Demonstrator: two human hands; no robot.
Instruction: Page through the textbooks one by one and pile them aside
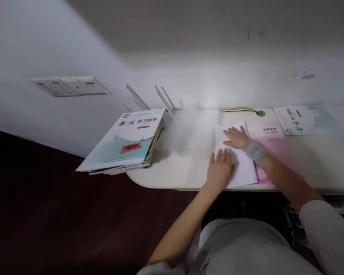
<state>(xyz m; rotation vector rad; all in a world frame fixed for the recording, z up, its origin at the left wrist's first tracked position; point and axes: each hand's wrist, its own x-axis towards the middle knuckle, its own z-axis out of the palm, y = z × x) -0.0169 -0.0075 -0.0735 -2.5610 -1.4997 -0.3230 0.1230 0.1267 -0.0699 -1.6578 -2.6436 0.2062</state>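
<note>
White-faced booklet [246, 168] lies on the tabletop [321, 160], right of centre and reaching to the near edge; the right hand [236, 137], wearing a grey wristband [255, 151], is palm down over its far part with fingers spread; the left hand [220, 168] is over its near left edge, palm down, fingers extended and slightly parted, though blur hides how firmly it touches; a clear plastic sheet [189, 130] spreads out to the left of the booklet; a pink world history textbook [275, 152] lies just to the right, and a calligraphy book [304, 120] farther right toward the wall; at the left, a stack of books [126, 141] juts past the tabletop's edge; a yellow cable [237, 108] runs along the far side.
</note>
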